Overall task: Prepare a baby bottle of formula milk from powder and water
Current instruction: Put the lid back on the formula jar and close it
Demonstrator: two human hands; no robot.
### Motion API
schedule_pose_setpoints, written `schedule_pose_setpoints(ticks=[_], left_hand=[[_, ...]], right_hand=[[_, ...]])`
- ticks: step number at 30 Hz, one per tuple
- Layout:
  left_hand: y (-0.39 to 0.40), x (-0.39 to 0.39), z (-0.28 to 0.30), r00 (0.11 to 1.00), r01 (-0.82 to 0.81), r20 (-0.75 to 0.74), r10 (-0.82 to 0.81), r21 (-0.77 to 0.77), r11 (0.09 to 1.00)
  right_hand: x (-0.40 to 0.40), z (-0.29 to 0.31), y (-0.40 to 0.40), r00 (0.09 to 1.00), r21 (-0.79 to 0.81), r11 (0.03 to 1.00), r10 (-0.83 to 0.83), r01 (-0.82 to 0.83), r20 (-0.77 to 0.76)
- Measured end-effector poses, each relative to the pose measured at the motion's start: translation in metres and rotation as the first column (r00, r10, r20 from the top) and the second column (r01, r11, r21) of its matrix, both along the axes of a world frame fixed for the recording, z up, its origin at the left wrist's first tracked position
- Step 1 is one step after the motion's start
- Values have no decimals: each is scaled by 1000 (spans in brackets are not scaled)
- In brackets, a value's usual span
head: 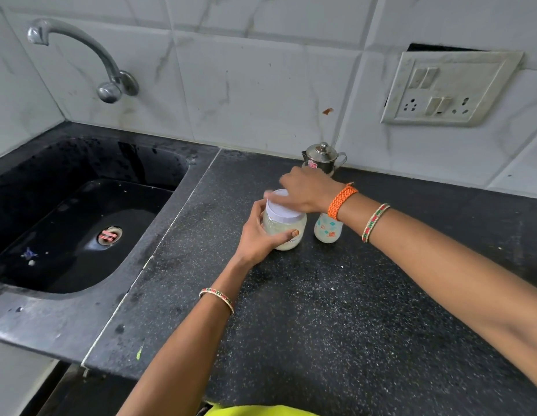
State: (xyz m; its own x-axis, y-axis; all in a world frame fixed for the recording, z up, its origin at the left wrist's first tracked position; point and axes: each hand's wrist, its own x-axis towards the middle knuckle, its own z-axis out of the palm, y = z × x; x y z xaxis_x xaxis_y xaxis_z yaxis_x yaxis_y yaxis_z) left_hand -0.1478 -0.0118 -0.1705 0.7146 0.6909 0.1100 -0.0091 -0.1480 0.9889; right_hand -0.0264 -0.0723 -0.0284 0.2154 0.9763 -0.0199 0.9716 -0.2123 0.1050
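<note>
Mid-desk (321, 310), the left hand (258, 238) grasps the powder jar (286, 232) while the right hand (309, 190) clasps its lid (280, 210). A jerky twist could spill powder or topple the baby bottle (327, 231) just right.

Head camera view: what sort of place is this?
Most likely a home kitchen: a black stone counter with a sunken sink, a wall tap over it, tiled walls, and a small steel pot at the back.

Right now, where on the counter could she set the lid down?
The counter is bare in front of the jar and bottle, toward her. It is crowded behind them, by the steel pot, where both hands work.
</note>
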Motion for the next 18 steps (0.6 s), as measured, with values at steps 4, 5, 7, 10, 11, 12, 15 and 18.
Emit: schedule_pose_setpoints(ticks=[4,5,7,10,11,12,15,18], left_hand=[[1,0,0,1000,-5,-16,5,-4,1000],[1,0,-1,1000,-1,-18,0,-7,1000],[3,1,-2,1000,3,-8,-3,-5,1000],[2,1,-2,1000,-15,-5,15,-6,1000],[-1,1,-1,1000,-31,-2,31,-4,1000],[-4,2,0,999,-53,5,53,0,999],[-11,3,3,993,-116,24,116,15,993],[-13,4,6,992,-121,29,121,20,992]], right_hand=[[-1,11,1,983,273,959,22,-71,180],[0,12,0,984,306,941,105,-146,145],[1,11,-5,952,241,921,300,-307,64],[5,-5,-12,957,-28,957,287,-289,-49],[7,-10,-13,970,-50,972,225,-230,-97],[9,-15,-13,973,-38,983,174,-182,-153],[12,-21,-12,963,29,997,82,-77,-256],[6,-24,-10,979,26,1000,17,-12,-205]])
